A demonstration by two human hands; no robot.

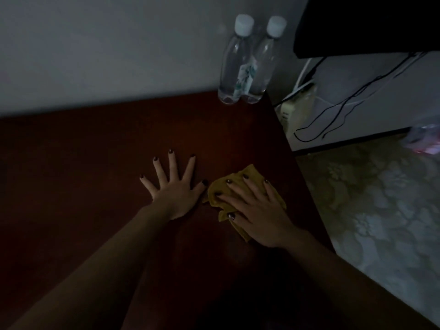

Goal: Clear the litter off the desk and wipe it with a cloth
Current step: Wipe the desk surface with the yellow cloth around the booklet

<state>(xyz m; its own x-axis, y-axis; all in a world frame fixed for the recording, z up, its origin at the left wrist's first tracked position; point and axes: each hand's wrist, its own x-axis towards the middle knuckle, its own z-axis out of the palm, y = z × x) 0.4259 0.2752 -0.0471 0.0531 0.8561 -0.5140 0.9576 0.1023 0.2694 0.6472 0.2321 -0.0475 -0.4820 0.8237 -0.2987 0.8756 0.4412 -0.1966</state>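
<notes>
Smooth dark red-brown wood-look surface (95, 163), faint dull sheen. Soft matt cloth (220, 185), mustard, crumpled into loose folds. Clear glossy plastic bottles (234, 60) with matt white plastic caps (244, 23). Flat matt painted wall (107, 48). Matt patterned floor (381, 198), material unclear in the dimness.

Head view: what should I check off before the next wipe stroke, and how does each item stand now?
1. The right hand lies on the cloth, fingers spread flat: ok.
2. The cloth lies wholly on the desk, short of its right edge: ok.
3. The left hand lies flat on the desk beside the cloth; whether its thumb touches the cloth: cannot tell.
4. Two bottles stand upright at the far right corner, apart from the cloth: ok.
5. Litter gone: cannot tell; the view is dim and the near desk is dark.
</notes>
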